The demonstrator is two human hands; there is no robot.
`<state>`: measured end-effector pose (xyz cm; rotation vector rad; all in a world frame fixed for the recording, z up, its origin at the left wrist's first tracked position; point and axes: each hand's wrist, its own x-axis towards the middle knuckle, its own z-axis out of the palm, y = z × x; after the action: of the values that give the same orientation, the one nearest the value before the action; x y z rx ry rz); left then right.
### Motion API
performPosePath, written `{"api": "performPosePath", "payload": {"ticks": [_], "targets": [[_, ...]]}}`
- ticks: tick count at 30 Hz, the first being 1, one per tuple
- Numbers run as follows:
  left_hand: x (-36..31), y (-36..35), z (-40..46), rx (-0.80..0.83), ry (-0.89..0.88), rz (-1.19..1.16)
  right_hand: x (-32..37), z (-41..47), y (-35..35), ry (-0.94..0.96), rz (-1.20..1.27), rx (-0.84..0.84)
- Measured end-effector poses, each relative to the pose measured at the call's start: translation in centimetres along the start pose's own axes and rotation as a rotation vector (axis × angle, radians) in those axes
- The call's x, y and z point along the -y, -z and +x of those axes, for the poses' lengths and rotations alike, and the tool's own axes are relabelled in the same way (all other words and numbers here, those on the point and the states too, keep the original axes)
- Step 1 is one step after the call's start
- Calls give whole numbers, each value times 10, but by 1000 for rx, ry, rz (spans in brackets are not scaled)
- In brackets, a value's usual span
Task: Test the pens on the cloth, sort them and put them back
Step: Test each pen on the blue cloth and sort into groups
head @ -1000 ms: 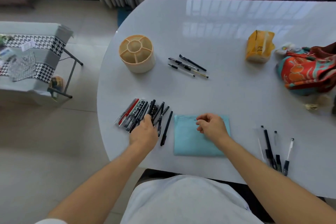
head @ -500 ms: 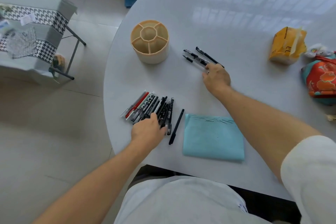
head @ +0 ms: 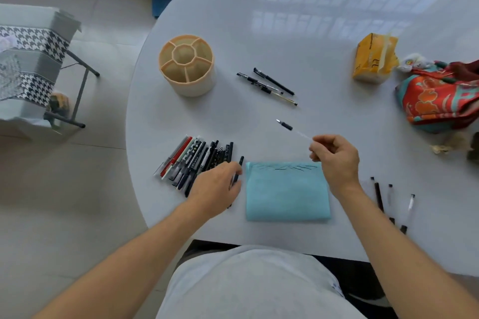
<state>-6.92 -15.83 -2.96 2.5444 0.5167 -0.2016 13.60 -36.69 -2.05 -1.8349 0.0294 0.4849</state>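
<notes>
A light blue cloth [head: 286,193] lies near the table's front edge, with dark pen strokes along its far edge. My right hand [head: 334,156] hovers above its far right corner, shut on a clear pen [head: 290,128] whose tip points up and left. My left hand [head: 216,185] rests at the right end of a row of several pens [head: 193,163], fingers curled around a black pen [head: 239,167] beside the cloth. A small group of pens [head: 267,84] lies further back. Several more pens [head: 388,199] lie right of the cloth. A beige round pen holder [head: 186,66] with compartments stands empty.
A yellow tissue pack [head: 372,59] and a red patterned bag [head: 440,97] sit at the right of the white table [head: 298,21]. A small stand with a houndstooth cover [head: 31,59] is on the floor to the left.
My right hand reached out to the far group of pens, then came back toward the cloth holding a clear pen. My left hand stayed at the pen row.
</notes>
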Motion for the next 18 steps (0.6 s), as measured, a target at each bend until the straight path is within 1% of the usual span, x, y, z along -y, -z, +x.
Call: {"api": "performPosePath", "payload": {"ticks": [2, 5, 9, 11, 13, 18], "targets": [[-9, -10, 0, 62, -33, 26, -7, -23, 32, 11, -8, -48], [-20, -25, 2, 119, -45, 76, -16, -50, 65, 88, -137, -69], [-31, -42, 8, 191, 10, 179, -26, -62, 73, 340, -444, -44], [-35, -49, 10, 215, 45, 222, -27, -61, 67, 424, -534, -29], [-38, -53, 11, 228, 67, 241, -27, -59, 59, 446, -549, -4], [-40, -60, 11, 207, 109, 241, -25, -56, 43, 425, -511, 34]]}}
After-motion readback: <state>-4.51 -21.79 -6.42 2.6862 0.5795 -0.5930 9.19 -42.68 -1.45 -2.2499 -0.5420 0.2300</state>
